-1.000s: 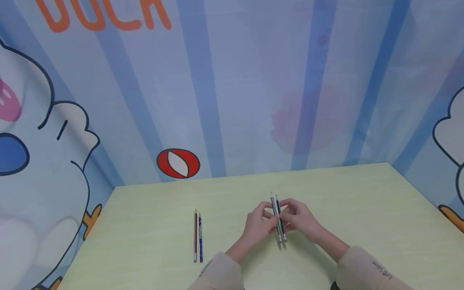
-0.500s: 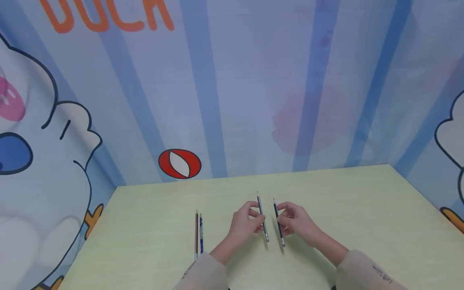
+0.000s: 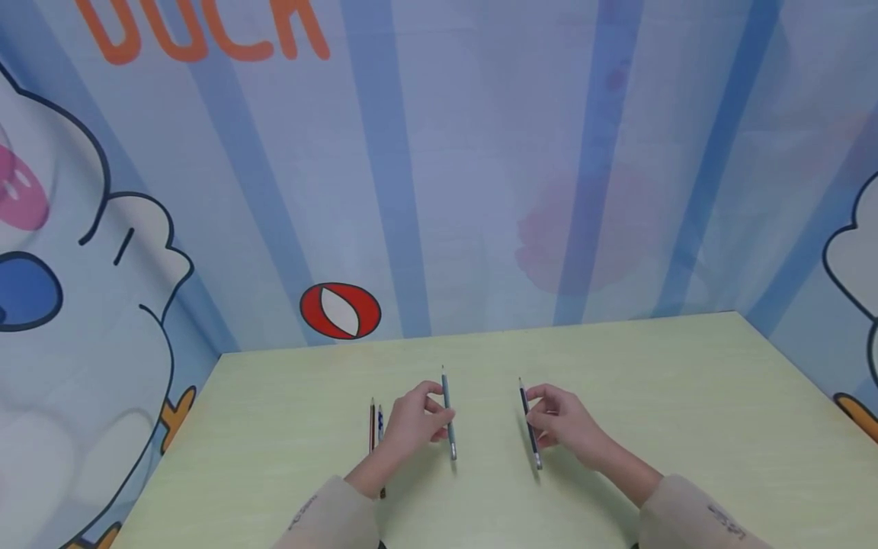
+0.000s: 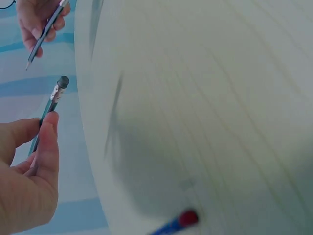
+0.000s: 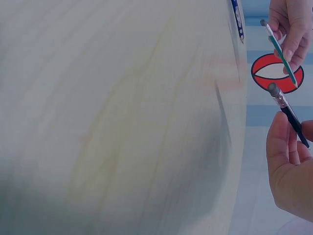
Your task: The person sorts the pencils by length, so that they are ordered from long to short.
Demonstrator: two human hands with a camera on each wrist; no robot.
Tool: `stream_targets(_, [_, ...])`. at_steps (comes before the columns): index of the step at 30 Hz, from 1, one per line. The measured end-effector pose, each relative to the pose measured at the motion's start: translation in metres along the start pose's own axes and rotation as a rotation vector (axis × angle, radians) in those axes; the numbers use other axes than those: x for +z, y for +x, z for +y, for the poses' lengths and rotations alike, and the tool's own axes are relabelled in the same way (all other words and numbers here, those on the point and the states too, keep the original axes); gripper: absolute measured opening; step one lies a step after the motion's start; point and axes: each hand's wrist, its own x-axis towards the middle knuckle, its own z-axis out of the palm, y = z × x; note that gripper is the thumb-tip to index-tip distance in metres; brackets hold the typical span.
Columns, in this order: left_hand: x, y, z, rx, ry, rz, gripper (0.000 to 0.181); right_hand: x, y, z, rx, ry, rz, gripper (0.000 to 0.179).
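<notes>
My left hand [image 3: 414,419] pinches a teal-green pencil [image 3: 449,415] between thumb and fingers, its tip pointing away from me and its eraser end toward me. In the left wrist view the grey eraser and silver ferrule of this pencil [image 4: 56,93] stick out past the fingertips. To the right, my right hand [image 3: 565,419] pinches a dark navy pencil [image 3: 530,423], held the same way round. Its grey eraser [image 5: 274,89] shows in the right wrist view. Both pencils are held above the table, apart from each other, and cast shadows on it.
Left of my left hand, a dark red pencil [image 3: 372,427] and a blue patterned pencil [image 3: 380,419] lie side by side on the pale yellow table [image 3: 274,457], partly hidden by the left arm. A printed cloth backdrop [image 3: 466,191] rises behind the table.
The two held pencils were side by side between my hands; now they are apart. My left hand has moved left with the teal-green pencil, while the right hand stays nearly in place.
</notes>
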Motion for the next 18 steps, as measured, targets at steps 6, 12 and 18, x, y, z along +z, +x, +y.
stream_targets(6, [-0.018,-0.004,-0.005,-0.042,0.118,0.01,0.035,-0.002,-0.001,0.002,0.003,0.004,-0.008,0.036])
stream_targets(12, [-0.027,-0.005,-0.013,-0.086,0.205,0.004,0.035,-0.004,-0.001,0.004,0.003,-0.003,-0.009,0.036])
stream_targets(18, [-0.03,-0.007,-0.021,-0.114,0.275,0.026,0.034,-0.005,-0.002,0.005,0.005,-0.008,-0.007,0.035])
